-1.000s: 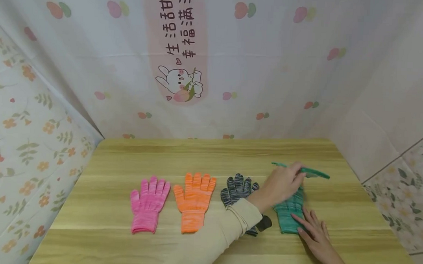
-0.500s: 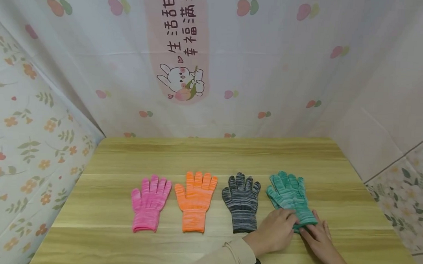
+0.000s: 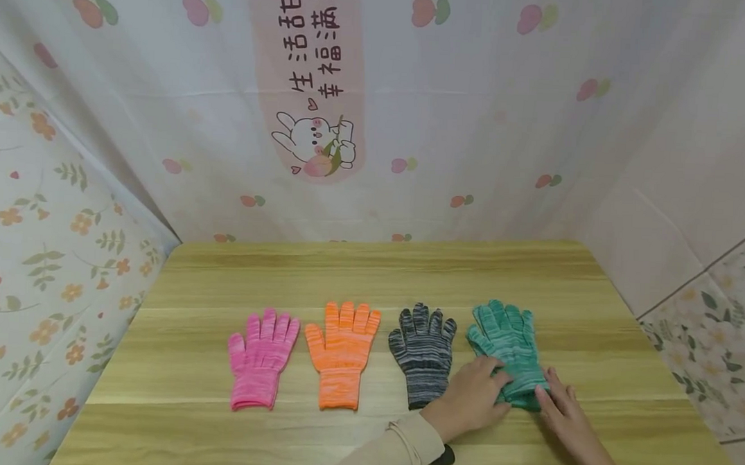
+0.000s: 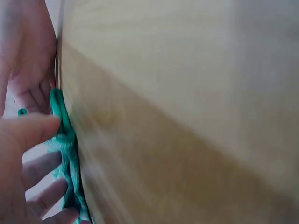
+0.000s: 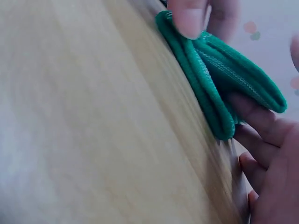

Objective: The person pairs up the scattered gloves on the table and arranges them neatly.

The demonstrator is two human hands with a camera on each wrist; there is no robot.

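Observation:
Two green knit gloves (image 3: 511, 342) lie one on top of the other at the right of the table, fingers pointing away from me. Their edges are slightly offset. At the left side of the cuffs is my left hand (image 3: 471, 396), its fingertips touching the glove; the left wrist view shows those fingers (image 4: 44, 168) spread and relaxed along the green fabric. My right hand (image 3: 567, 418) rests at the right side of the cuffs. In the right wrist view, its extended index finger reaches between the two cuffs (image 5: 205, 79), with the thumb well apart.
Left of the green pair, a black-and-grey glove (image 3: 423, 356), an orange glove (image 3: 342, 356) and a pink glove (image 3: 261, 359) lie flat in a row on the wooden table (image 3: 358, 273). A printed curtain (image 3: 490, 113) hangs behind the far edge.
My left hand has lowered a second green glove from the air onto the first. Its cuff has since shifted left, closer in line with the lower one. The right hand has stayed beside the cuffs.

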